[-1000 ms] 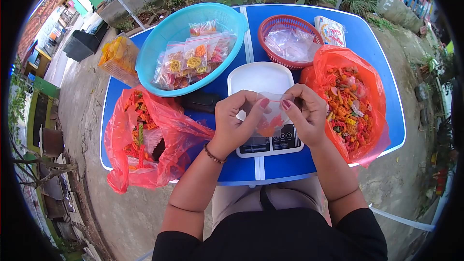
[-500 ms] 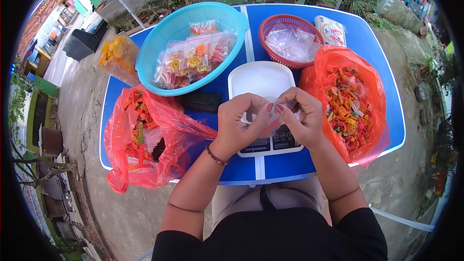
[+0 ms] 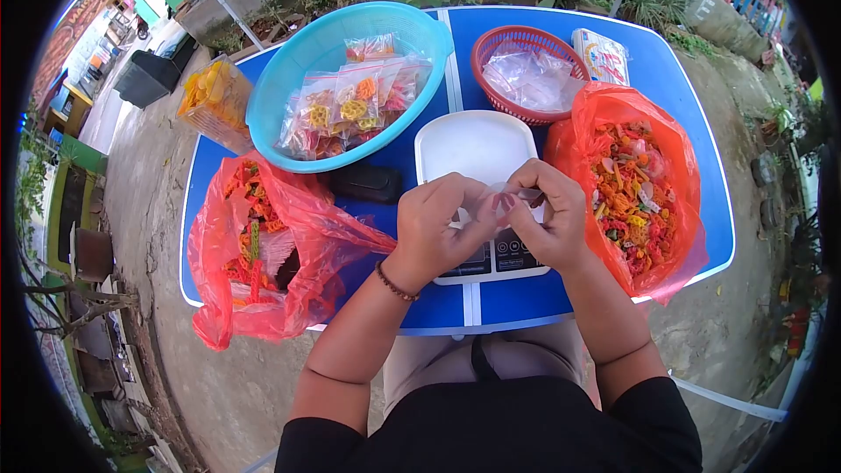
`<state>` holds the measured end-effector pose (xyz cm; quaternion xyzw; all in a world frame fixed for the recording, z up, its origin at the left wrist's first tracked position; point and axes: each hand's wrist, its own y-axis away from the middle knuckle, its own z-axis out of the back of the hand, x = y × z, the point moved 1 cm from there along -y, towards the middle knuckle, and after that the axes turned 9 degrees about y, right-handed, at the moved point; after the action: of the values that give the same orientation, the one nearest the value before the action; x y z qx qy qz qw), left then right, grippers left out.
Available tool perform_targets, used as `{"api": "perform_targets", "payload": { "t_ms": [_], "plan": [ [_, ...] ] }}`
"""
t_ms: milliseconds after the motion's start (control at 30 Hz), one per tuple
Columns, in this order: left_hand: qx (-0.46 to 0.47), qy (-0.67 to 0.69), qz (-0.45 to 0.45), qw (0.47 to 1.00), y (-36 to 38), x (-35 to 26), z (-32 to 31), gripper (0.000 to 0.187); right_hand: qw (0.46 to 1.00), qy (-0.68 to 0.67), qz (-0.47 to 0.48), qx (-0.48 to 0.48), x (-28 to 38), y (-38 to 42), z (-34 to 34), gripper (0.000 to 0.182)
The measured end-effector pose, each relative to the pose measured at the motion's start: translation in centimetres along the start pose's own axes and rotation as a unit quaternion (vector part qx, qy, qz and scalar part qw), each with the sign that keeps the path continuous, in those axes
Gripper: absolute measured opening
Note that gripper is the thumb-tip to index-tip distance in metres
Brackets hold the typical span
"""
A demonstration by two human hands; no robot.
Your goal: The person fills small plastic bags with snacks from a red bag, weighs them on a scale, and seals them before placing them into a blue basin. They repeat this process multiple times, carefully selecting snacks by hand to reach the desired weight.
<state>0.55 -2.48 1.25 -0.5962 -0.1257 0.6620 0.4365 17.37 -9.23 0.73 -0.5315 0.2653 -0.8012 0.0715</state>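
Note:
My left hand and my right hand meet over the front of a white digital scale. Thumbs and fingertips of both pinch a small clear plastic zip bag, mostly hidden behind the fingers. The scale's bare white plate shows beyond my hands, and part of its dark button panel appears below them. Just right of my right hand stands an open red plastic bag full of colourful dry snack pieces.
A turquoise basket holds several filled packets. Clear bags fill a red basket, beside a printed white pack. Another red bag, a black case and a tub of yellow chips are at left on the blue table.
My left thumb and fingers have shifted slightly along the bag's edge, toward my right fingertips. Less of the bag shows below my thumbs. The things on the table stay in place.

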Motion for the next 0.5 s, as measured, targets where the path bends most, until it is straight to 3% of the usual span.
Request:
{"api": "perform_targets", "payload": {
  "t_ms": [500],
  "plan": [
    [-0.023, 0.028, 0.045, 0.998, -0.11, -0.42, 0.42, 0.009, 1.000, -0.021, -0.014, -0.009, -0.05, -0.02, 0.11, 0.005]
  ]
}}
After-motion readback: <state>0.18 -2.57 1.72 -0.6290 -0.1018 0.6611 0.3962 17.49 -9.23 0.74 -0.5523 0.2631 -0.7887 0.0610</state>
